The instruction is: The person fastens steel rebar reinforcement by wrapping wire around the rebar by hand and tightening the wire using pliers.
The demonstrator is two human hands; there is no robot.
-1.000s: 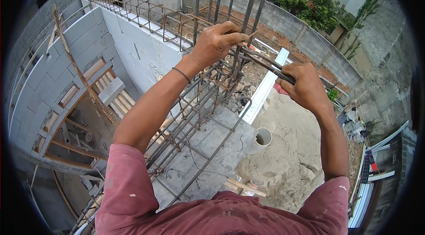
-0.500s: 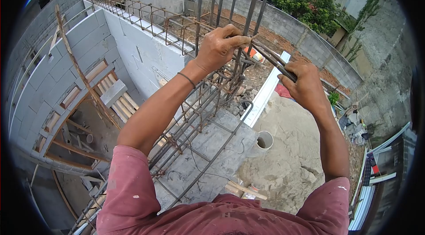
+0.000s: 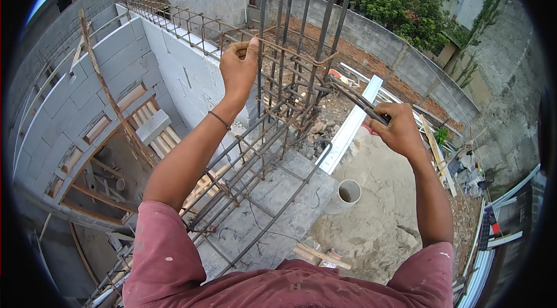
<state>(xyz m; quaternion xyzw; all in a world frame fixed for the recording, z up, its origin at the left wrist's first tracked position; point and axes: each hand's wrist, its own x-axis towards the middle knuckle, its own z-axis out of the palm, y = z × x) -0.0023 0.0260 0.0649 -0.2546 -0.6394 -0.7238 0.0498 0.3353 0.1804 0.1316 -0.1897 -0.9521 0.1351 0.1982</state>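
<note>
My left hand is closed at the left side of the upright rebar column, its thumb and fingers pinched near a horizontal bar of the square stirrup. Whatever lies between those fingers is too small to make out. My right hand, right of the column, is wrapped round the handles of a long dark pincer tool. The tool's far end points up and left to the column's right side. Tall vertical bars rise through the stirrup.
A horizontal rebar cage runs below my arms over a grey concrete slab. A white pipe stands upright beside sand. A long white panel lies right of the column. Block walls stand at the left.
My left hand has left the column's right corner and moved left to its left side. My right hand, still on the tool, has shifted slightly down. The stirrup's corner is now uncovered.
</note>
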